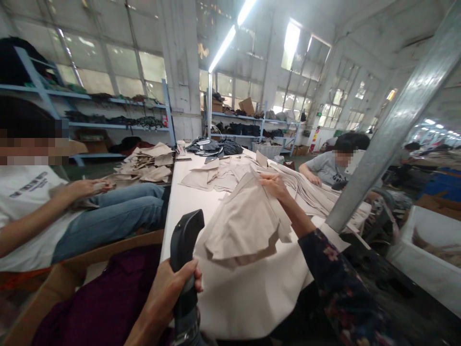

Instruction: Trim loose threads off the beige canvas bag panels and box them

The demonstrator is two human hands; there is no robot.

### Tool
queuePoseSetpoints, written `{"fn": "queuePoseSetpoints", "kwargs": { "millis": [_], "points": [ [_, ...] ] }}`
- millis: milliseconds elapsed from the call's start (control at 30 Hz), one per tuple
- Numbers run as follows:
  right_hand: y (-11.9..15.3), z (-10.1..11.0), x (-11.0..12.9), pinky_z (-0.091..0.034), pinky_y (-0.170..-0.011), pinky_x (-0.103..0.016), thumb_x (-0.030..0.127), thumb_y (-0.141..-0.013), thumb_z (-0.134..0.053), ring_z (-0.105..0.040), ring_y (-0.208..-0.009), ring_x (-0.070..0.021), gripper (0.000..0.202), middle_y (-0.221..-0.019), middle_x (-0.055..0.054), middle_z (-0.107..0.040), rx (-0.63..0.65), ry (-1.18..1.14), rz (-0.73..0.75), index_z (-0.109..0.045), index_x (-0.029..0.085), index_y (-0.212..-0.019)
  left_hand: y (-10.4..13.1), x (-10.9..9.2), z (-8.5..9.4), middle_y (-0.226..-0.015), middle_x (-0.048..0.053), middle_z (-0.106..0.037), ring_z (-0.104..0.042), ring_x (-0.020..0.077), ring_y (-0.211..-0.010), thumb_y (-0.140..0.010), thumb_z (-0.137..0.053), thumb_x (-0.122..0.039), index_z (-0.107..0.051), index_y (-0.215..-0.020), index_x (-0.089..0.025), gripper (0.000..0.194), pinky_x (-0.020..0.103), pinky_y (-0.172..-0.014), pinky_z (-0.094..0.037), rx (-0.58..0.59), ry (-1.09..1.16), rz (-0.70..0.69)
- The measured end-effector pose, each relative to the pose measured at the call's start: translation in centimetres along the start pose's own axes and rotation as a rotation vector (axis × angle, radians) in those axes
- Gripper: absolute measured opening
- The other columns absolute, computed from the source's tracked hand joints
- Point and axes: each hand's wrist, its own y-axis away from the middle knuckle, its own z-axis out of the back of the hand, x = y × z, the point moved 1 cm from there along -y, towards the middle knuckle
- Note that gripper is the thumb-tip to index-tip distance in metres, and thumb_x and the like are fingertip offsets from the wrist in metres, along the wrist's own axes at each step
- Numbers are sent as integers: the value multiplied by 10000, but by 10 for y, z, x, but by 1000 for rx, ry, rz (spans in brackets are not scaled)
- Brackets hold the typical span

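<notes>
My left hand (176, 283) is wrapped around the grip of a black handheld tool (187, 245) with a thick angled head; its exact kind is not clear. The tool stands upright at the left edge of the white table (176, 190). Further out, my right hand (275, 186) pinches the upper corner of a beige fabric piece (245, 216). That fabric hangs tilted over the table, its lower edge lifted and several layers showing at its side. More beige cloth lies beneath it and drapes over the near edge.
Beige panels are piled behind and right of my right hand, with dark garments (212, 146) at the far end. A slanted metal post (389, 120) rises at right. One person sits close on the left, another works across. A cardboard box (61, 288) holds purple cloth (104, 293).
</notes>
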Motion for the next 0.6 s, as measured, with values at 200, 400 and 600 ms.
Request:
{"fn": "queuePoseSetpoints", "kwargs": {
  "millis": [200,400,600],
  "points": [
    [-10,-40,13,-342,-688,-258,53,-791,-394,-440,-708,-147,285,-776,-48,-506,103,572,347,-664,127,-847,8,13,8,-424,48,-582,-518,139,-380,-647,-630,-449,-571,-545,-133,337,204,-366,-369,-40,-10,-4],
    [84,-131,-64,-381,-626,-249,8,-789,-408,-474,-668,-149,270,-825,-73,-542,463,766,454,-620,132,-901,11,30,17,-409,34,-569,-490,129,-349,-609,-649,-416,-568,-538,-136,300,205,-344,-369,-84,63,119],
    [158,-129,-86,-431,-721,-280,99,-872,-407,-499,-803,-177,197,-877,-83,-552,549,753,464,-597,150,-886,3,36,21,-408,38,-571,-525,138,-374,-605,-658,-384,-572,-533,-124,283,196,-351,-378,-100,60,179]
  ]
}}
